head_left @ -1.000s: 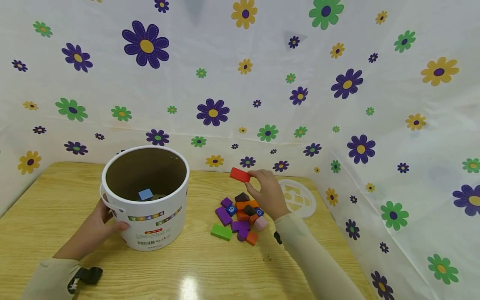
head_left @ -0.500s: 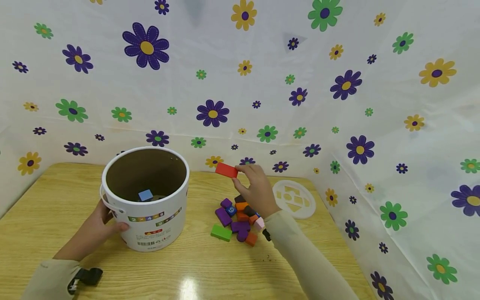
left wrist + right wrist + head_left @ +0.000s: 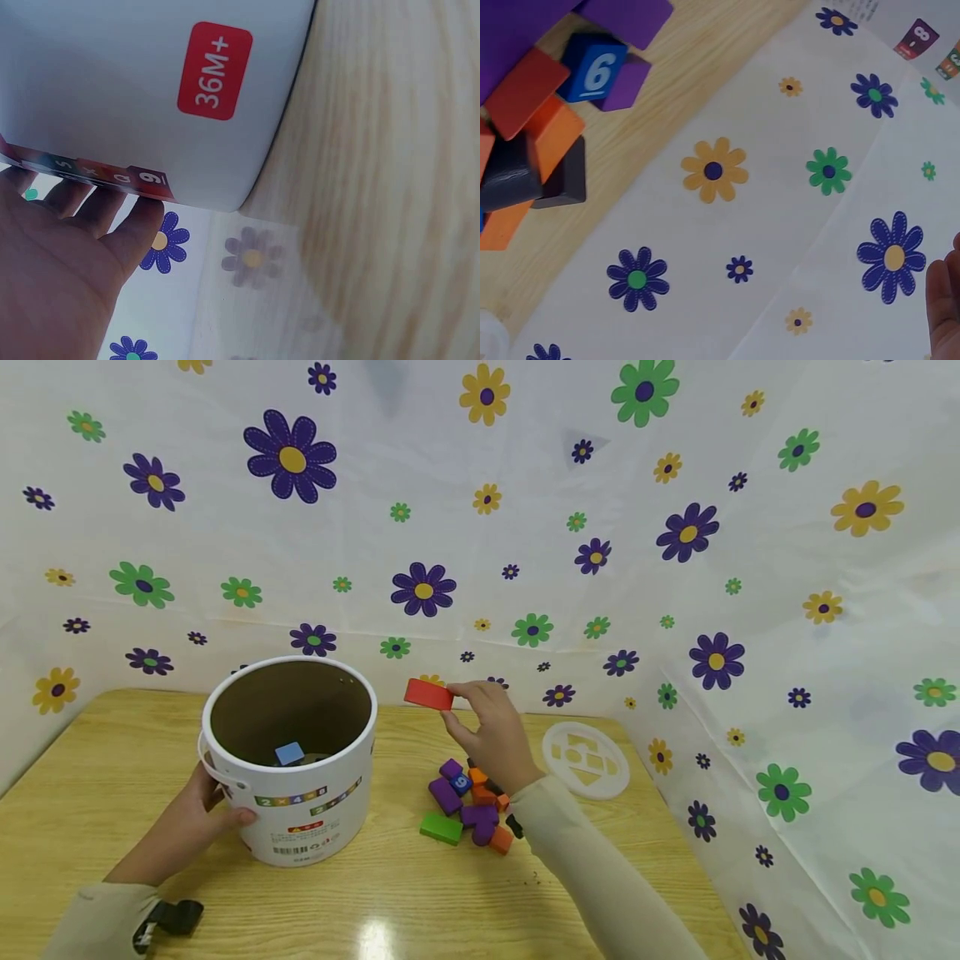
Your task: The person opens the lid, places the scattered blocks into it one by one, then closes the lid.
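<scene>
We carry a red block toward the bucket.

Our right hand [image 3: 491,735] pinches the red block [image 3: 429,693] between thumb and fingertips, holding it in the air just right of the bucket [image 3: 292,760] and a little above its rim, not yet over the opening. Our left hand [image 3: 197,814] clasps the bucket's left wall, with the fingers curled round it, and the bucket stands upright on the surface [image 3: 390,893]. Inside the bucket a blue block [image 3: 289,752] lies on the bottom. The pile of blocks [image 3: 468,802] sits on the surface to the right of the bucket, below our right wrist, and a white lid [image 3: 587,758] lies farther right. We judge this the carrying step; the block would need to come over the opening before our fingers loosen.
</scene>
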{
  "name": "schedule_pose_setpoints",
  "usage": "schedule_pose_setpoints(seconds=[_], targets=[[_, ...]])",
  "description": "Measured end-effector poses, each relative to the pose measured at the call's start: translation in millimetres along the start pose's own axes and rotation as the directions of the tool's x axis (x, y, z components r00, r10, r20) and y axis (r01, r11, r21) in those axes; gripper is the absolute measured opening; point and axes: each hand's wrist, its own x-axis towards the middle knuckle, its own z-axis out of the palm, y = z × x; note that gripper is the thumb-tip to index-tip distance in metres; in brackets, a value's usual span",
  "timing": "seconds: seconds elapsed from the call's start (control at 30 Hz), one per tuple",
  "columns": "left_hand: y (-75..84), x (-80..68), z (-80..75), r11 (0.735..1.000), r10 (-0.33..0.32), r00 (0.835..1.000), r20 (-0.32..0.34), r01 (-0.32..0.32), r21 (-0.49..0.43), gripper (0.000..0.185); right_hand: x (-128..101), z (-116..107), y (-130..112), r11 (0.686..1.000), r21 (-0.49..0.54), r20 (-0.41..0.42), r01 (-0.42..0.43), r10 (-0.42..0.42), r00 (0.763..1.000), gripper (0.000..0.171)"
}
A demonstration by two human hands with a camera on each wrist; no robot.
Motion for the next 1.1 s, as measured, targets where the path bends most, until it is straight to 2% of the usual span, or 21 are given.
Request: schedule_pose_setpoints(seconds=[0.5,0.97,1.1], targets=[[-2.4,-0.1,-0.7,1.0,-0.021,1.0,-0.003,0.021,-0.002,0.098,20.4,9.5,-32.2,0.993,0.077,0.004,0.086,-0.087,0.996,0.034],[-1.5,0.1,-0.2,0.999,-0.034,0.999,-0.008,0.034,0.015,0.101,32.3,22.9,-57.6,0.963,0.251,0.127,0.101,-0.136,0.983,0.037],[-0.7,0.5,-0.3,0.999,-0.04,0.999,-0.006,0.04,0.026,0.101,34.9,25.3,-62.4,0.953,0.285,0.161,0.102,-0.153,0.975,0.032]])
